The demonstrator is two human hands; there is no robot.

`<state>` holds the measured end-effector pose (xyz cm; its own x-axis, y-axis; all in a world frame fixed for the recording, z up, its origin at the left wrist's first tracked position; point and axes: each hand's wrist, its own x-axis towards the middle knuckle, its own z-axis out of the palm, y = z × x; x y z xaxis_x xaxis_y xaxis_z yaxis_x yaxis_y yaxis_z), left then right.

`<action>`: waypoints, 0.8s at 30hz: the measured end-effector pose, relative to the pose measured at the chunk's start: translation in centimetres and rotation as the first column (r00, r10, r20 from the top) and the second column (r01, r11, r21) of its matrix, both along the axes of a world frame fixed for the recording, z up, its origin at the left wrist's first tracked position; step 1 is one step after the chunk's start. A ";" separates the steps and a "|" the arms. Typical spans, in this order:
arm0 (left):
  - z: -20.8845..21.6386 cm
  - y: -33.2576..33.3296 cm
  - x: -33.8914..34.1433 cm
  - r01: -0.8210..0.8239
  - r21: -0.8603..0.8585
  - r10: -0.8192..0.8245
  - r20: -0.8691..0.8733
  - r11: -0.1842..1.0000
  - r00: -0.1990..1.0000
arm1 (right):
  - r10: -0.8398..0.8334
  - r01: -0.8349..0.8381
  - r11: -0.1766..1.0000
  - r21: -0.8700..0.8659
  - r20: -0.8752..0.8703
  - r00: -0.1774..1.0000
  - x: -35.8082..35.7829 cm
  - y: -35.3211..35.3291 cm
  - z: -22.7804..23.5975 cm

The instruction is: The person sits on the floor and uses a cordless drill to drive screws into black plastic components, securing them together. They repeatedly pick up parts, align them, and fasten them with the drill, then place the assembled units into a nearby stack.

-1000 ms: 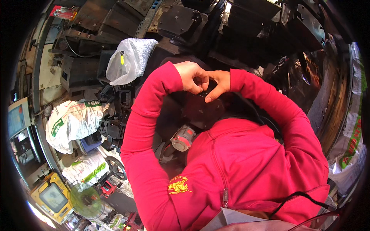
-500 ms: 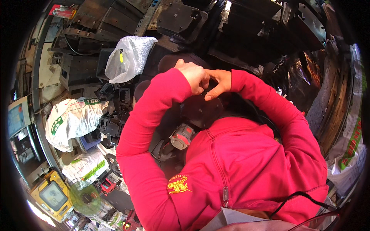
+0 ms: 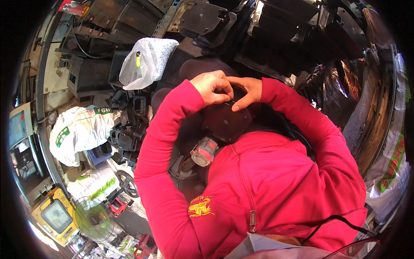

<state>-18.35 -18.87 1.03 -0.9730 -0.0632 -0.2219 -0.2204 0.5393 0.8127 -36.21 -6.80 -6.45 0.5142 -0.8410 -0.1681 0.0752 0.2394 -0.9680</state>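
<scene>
A dark flat metal part (image 3: 227, 123) with small holes lies in front of my body, between my forearms. Above its far edge, my left hand (image 3: 212, 87) is closed in a pinch, thumb against fingertips. A tiny thin thing shows by those fingertips, too small to name. My right hand (image 3: 248, 91) curves around the far right of the dark part, its thumb on the near side and its fingers reaching toward my left hand. Next to my body, left of the part, is a grey and red power drill (image 3: 204, 152).
A clear plastic bag (image 3: 146, 64) of small silvery pieces stands at the far left. Black metal housings (image 3: 202, 20) are stacked along the far side. White sacks (image 3: 82, 134), a green fan (image 3: 92, 218) and a yellow-framed machine (image 3: 56, 214) stand at left; a black plastic bag (image 3: 332, 84) lies at right.
My left hand has shifted slightly left and its fingers have lifted a little apart from my right hand, baring the thin thing at its fingertips. My right hand has barely moved.
</scene>
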 end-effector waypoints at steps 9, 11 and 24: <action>1.6 3.0 0.0 -0.155 -0.281 0.194 0.116 0.947 0.974 | -0.039 0.039 0.999 -0.005 -0.148 0.988 0.5 0.9 1.1; 2.0 3.1 0.9 -0.208 -0.257 0.211 -0.016 0.944 0.977 | -0.121 0.108 0.988 -0.111 -0.124 0.985 0.7 1.3 1.2; -2.6 16.9 16.6 -0.565 -0.451 0.709 0.271 0.691 0.651 | -0.214 0.212 0.975 -0.061 -0.033 0.976 0.7 3.5 2.7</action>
